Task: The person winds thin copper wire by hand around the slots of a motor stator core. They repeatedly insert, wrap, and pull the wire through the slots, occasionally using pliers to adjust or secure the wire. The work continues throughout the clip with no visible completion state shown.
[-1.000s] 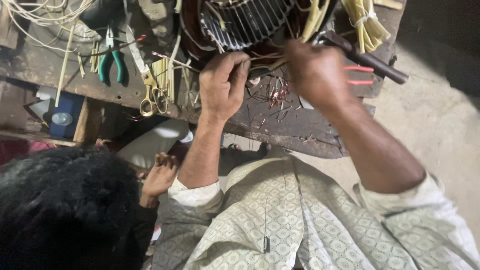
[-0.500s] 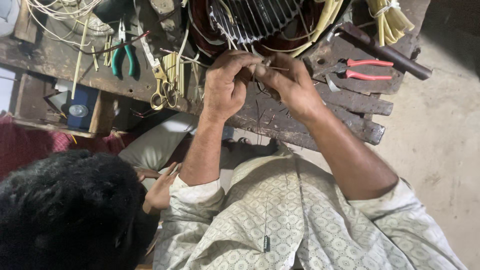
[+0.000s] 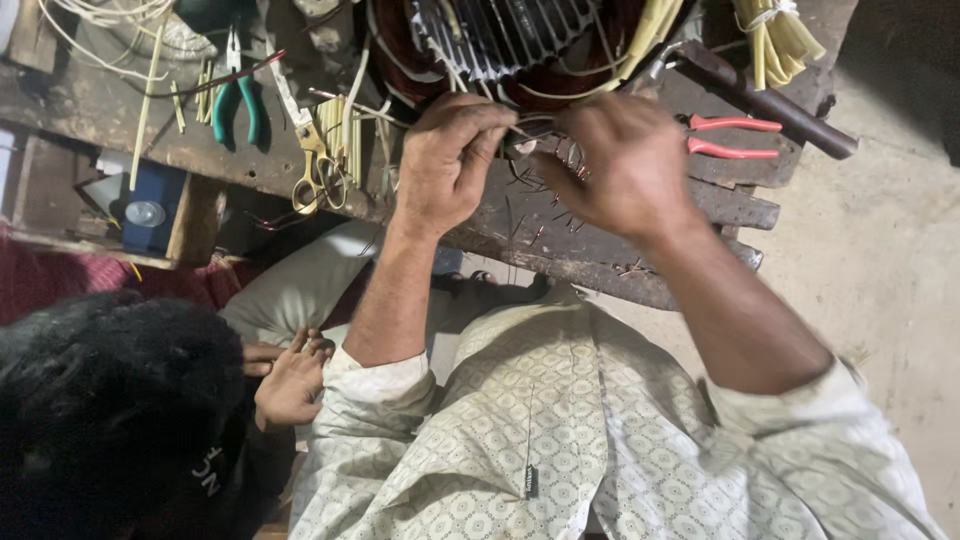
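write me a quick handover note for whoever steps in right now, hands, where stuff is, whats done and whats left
Left hand: fingers pinched on thin wire ends at the motor stator.
Right hand: closed on the same wires.
On the wooden bench: red-handled pliers by the right hand, scissors and green-handled pliers to the left.
Done: windings sit in the stator; wire offcuts lie on the bench.
Left: wire ends in hand are unfinished.

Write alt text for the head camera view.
Both hands, left hand and right hand, pinch thin wires at a motor stator on a worn wooden bench. Green pliers, scissors and red pliers lie nearby.
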Demonstrator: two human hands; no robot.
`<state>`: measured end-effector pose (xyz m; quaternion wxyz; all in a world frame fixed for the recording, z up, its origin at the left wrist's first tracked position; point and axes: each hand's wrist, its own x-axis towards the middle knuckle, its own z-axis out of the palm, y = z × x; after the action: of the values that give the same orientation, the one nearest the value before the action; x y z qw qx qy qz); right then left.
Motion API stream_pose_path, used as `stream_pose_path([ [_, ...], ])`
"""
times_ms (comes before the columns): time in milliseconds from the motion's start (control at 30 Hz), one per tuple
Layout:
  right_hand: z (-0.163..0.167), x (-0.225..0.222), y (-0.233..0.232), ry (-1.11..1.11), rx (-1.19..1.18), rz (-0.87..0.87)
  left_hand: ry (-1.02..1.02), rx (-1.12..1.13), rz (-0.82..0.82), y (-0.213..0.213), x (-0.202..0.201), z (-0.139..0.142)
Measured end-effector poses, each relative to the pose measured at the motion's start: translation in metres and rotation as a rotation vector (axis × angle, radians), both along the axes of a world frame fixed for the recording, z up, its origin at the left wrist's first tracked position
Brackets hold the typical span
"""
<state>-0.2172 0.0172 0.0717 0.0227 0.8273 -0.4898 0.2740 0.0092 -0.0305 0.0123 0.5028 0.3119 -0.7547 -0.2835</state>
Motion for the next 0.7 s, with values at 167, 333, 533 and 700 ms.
stream_pose_path([
  [167,-0.003,0.010,-0.012,0.187,-0.154,0.115,0.020,0.091,-0.023,0.003,-0.001,0.003],
  [333,-0.006,-0.035,0.039,0.147,-0.136,0.030,0.004,-0.036,0.041,-0.004,-0.005,0.000],
  [533,-0.025,-0.048,0.071,-0.159,0.306,-0.293,0.150,-0.042,0.100,0.007,-0.009,0.009],
  [700,-0.026,-0.044,0.077,-0.352,0.358,-0.242,0.643,0.180,0.236,0.025,-0.027,0.016],
])
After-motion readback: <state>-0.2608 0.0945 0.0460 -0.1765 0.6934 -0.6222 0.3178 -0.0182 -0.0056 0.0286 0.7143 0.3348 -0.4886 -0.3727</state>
